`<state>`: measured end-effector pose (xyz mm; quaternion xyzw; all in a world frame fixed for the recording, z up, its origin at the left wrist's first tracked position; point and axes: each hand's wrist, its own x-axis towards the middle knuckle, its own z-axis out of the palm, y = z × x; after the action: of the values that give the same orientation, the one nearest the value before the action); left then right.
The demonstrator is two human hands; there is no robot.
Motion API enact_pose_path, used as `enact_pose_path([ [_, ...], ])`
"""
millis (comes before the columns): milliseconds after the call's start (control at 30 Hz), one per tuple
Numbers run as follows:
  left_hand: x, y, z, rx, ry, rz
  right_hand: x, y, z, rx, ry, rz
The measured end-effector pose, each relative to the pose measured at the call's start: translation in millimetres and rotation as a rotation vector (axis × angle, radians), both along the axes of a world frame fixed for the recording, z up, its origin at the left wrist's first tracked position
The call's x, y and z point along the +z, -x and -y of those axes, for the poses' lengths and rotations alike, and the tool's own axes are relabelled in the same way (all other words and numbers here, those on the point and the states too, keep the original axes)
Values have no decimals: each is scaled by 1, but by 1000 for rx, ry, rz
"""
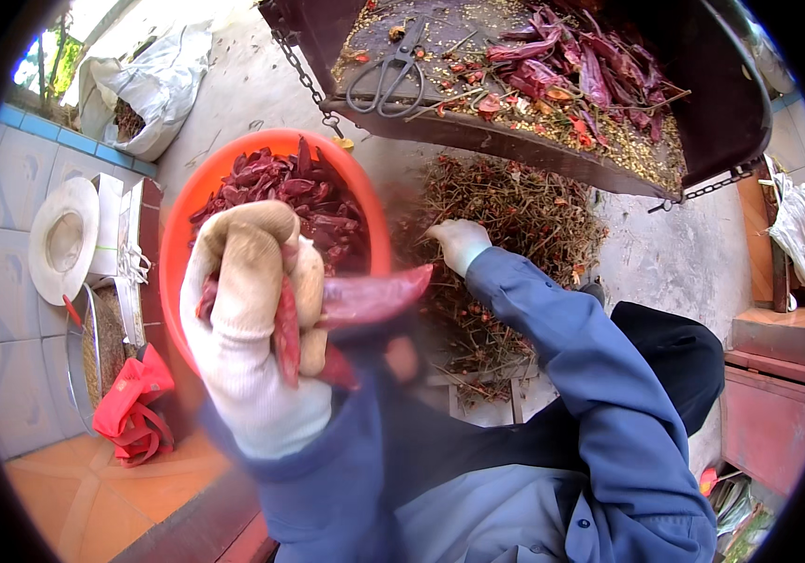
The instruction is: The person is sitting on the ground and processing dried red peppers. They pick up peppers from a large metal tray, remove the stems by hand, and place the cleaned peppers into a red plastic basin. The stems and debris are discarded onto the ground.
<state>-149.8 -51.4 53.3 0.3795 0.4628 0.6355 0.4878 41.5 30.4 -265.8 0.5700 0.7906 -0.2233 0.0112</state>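
Raised close to the camera, my left hand (251, 281) wears a white knitted glove with brown-stained fingers. It grips several dried red chili peppers (374, 292), which stick out between and below the fingers. Behind it, an orange plastic basin (170, 260) holds a heap of dark red dried chilies (283, 179). My right hand (460, 243), in a pale glove, hangs over a large pile of chili stems and scraps (522, 225) on the ground. Its fingertips are drawn together at the left of the pile; whether a stem sits between them is unclear.
Ahead, a chained dark metal tray (445, 137) carries iron scissors (390, 74), scattered seeds and more dried chilies (585, 63). A white woven sack (156, 91) stands at the back left. Along the left wall are a pale hat (63, 229) and a red bag (134, 405).
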Motion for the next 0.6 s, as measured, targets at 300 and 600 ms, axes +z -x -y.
enact_pose_path([
  [300,-11,-3,-1,-6,-28,135,-82,36,-51,135,139,301],
  [600,-23,-4,-7,-41,-128,38,-69,4,-65,-24,406,360],
])
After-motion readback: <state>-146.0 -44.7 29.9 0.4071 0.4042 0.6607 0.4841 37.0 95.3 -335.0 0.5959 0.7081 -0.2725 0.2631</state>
